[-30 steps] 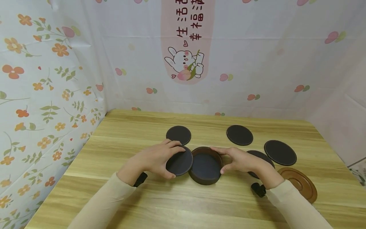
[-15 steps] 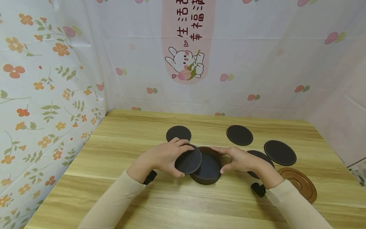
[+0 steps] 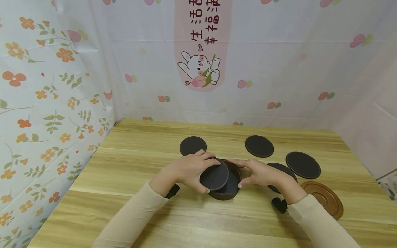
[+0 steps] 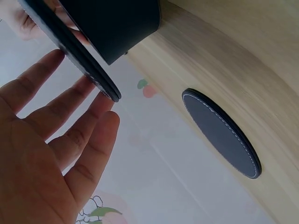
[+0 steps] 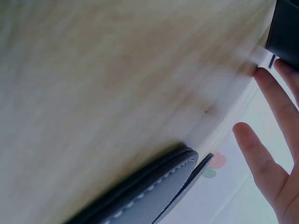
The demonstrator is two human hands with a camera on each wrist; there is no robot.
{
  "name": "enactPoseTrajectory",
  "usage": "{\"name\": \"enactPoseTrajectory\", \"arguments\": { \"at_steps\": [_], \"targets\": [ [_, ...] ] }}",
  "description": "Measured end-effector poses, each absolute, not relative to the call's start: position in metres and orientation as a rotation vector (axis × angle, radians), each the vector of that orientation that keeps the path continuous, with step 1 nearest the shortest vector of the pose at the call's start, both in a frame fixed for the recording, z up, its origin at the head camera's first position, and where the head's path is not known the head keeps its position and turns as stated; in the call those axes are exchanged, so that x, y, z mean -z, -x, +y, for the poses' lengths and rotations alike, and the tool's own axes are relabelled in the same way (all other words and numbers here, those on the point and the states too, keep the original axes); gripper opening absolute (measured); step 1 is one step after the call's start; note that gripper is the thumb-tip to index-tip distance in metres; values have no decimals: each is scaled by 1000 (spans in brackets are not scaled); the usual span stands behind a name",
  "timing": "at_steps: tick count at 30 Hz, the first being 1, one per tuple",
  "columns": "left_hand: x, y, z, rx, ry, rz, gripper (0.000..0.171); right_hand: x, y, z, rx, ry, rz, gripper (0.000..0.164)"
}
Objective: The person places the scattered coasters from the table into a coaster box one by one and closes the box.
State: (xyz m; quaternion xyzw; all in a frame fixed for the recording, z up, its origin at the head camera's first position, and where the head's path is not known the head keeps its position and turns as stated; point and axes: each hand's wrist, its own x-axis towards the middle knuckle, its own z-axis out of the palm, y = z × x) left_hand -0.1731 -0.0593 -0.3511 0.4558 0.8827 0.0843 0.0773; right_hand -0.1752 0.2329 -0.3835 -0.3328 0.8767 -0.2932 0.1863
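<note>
In the head view my left hand (image 3: 190,170) pinches a round black coaster (image 3: 214,177) by its edges, thumb at the near side and fingers at the far side. The coaster (image 4: 77,51) shows edge-on in the left wrist view, its rim looking doubled. It hangs tilted over the left part of a round dark coaster holder (image 3: 223,196), covering much of its opening. My right hand (image 3: 258,174) holds the holder's right wall, index finger at the back rim and thumb at the near right side. Its remaining fingers are mostly hidden in the head view.
One black coaster (image 3: 193,145) lies behind my left hand. More coasters lie at the right: one farther back (image 3: 259,146), one beyond my right wrist (image 3: 303,165), and one partly under that forearm (image 3: 280,167). A brown round lid (image 3: 325,199) sits beside my right sleeve.
My left hand has moved right with the coaster, from beside the holder to over its opening. The right hand and the holder have stayed in place.
</note>
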Motion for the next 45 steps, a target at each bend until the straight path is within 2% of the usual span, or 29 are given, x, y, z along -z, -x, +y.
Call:
{"name": "enactPoseTrajectory", "arguments": {
  "at_steps": [22, 45],
  "targets": [
    [354, 181, -26, -164, -1413, 2610, 85, 384, 176, 235, 825, 914, 2479, 94],
    [359, 184, -32, -183, -1422, 2591, 91, 383, 177, 235, 849, 923, 2435, 95]
  ]
}}
